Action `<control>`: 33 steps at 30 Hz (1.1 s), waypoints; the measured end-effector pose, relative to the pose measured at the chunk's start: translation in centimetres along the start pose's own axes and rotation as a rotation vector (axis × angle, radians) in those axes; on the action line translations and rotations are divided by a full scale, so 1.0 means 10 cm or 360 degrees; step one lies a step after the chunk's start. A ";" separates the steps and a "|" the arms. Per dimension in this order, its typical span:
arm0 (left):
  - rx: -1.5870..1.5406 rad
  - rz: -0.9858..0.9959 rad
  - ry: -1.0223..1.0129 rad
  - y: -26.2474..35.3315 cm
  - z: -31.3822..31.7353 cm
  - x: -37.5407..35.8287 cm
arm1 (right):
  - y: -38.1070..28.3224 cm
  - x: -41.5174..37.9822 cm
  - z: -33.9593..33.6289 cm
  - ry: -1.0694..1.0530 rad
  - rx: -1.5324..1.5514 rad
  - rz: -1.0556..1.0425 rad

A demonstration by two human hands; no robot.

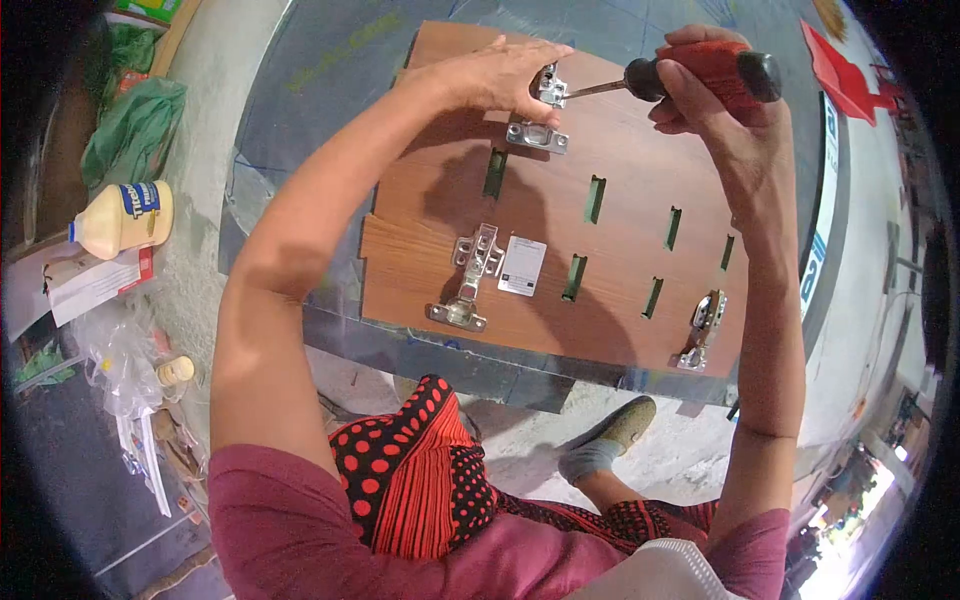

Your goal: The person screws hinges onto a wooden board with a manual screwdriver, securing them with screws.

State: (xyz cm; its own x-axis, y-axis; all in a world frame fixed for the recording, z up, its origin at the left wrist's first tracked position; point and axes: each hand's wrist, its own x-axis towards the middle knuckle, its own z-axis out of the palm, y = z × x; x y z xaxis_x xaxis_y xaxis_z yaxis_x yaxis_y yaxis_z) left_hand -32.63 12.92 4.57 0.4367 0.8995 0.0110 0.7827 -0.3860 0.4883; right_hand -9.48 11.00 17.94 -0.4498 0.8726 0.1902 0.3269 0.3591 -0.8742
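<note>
Upper centre: left hand [500,78], fingers pinching hinge [550,88]; right hand [730,105], fingers wrapping screwdriver [645,80] | step: apparently fastening or adjusting | next: likely needs steady, aligned twisting

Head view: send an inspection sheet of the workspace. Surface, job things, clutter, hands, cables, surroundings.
Surface: brown board with slots cut in it, lying on a dark table.
Job's things: top hinge, lower-left hinge and lower-right hinge, all on the board; screwdriver in use position, tip at the top hinge.
Clutter: white label on the board beside the lower-left hinge; glue jug and clear plastic bag off to the left.
Hands: left hand at the top hinge, grip unclear; right hand grips the screwdriver handle.
Cables: nothing seen for certain.
Surroundings: pale floor; far right blurred.
</note>
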 end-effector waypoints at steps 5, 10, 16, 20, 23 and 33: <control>0.0034 0.0082 0.0040 -0.05 0.04 0.01 | 0.05 0.05 0.04 -0.0017 0.0036 0.0056; 0.0104 -0.0068 -0.0094 0.04 -0.01 -0.04 | -0.36 0.04 -0.08 -0.0119 0.0100 0.0222; 0.0309 -0.0168 -0.0234 0.06 -0.03 0.06 | -0.45 0.10 -0.31 -0.0504 -0.0177 0.0050; 0.0334 -0.0219 -0.0312 0.09 -0.09 0.08 | -0.60 -0.05 -0.28 -0.0141 -0.0836 -0.0411; 0.0257 -0.0308 -0.0400 0.16 -0.15 0.07 | -0.54 0.02 -0.31 -0.0080 -0.0568 -0.0321; 0.0047 -0.0223 -0.0343 0.04 -0.10 0.08 | -0.24 0.09 -0.49 0.0197 -0.0956 -0.0781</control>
State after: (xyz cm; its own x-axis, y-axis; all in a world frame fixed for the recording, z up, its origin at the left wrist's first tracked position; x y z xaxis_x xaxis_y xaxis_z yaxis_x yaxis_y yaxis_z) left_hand -32.38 13.70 5.70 0.4052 0.8815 -0.2427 0.8535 -0.2695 0.4461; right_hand -6.58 12.51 22.44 -0.5750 0.5856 0.5714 0.5239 0.7999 -0.2927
